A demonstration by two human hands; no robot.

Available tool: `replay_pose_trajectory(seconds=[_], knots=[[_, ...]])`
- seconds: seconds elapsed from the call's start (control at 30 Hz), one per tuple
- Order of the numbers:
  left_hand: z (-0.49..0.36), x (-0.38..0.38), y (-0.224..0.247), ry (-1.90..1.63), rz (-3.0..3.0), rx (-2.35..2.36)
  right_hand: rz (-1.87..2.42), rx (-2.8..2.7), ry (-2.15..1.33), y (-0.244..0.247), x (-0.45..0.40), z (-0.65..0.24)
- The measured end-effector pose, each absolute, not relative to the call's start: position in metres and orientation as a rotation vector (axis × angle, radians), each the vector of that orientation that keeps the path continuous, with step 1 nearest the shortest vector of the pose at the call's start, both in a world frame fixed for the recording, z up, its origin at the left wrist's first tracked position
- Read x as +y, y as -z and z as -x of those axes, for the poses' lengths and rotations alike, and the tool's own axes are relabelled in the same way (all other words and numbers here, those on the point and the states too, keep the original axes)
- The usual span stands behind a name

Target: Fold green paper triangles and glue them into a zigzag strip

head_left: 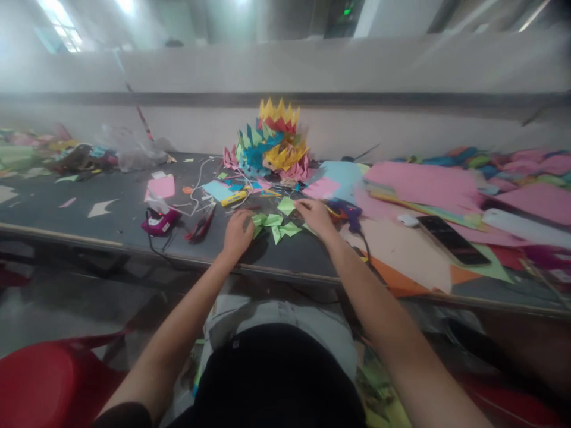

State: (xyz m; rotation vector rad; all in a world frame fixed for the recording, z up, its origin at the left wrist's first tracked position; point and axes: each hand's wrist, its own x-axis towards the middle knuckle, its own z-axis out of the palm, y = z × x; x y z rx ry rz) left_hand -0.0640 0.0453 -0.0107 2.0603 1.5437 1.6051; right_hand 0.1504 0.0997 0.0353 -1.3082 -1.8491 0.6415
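Observation:
My right hand [316, 217] pinches the edge of a light green folded paper piece [286, 205] just above the table. Several more light green folded paper pieces [273, 220] lie in a loose cluster between my hands. At the left end of that cluster rests my left hand [239, 232], its fingers loosely curved and apart, with no held thing showing. Behind the cluster stands a paper model [261, 148] built of pointed folded pieces in blue, green, yellow, red and pink. A yellow utility knife [234, 198] lies between the model and my left hand.
Left of me are red-handled pliers [200, 224] and a purple device [159, 221] with a cord. A dark blue glue gun [345, 211] lies beside my right hand. Farther right, a phone [452, 239] rests on coloured paper sheets [423, 184]. A red stool [49, 380] stands at lower left.

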Motion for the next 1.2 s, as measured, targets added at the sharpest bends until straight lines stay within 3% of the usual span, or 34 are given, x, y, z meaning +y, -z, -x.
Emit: replay_pose_trajectory(seconds=[0.13,0.3,0.57,0.83,1.2], knots=[[0.047,0.029,0.002,-1.626,-1.847,1.374,1.125,-1.604,-1.037,-0.039,0.059,-0.157],[0.022,0.009,-0.001,-1.300,-1.448,0.998,1.102,-1.524,-1.204,-0.032,0.026,-0.157],[0.014,-0.009,-0.002,-1.194,-1.427,1.075,1.188,-1.480,-1.255,-0.016,0.001,-0.160],[0.014,-0.022,0.006,-1.071,-1.560,1.132,1.178,-1.745,-0.996,-0.006,-0.023,-0.166],[0.004,-0.029,0.011,-1.202,-1.373,1.156,1.182,-1.440,-1.168,0.005,-0.033,-0.154]])
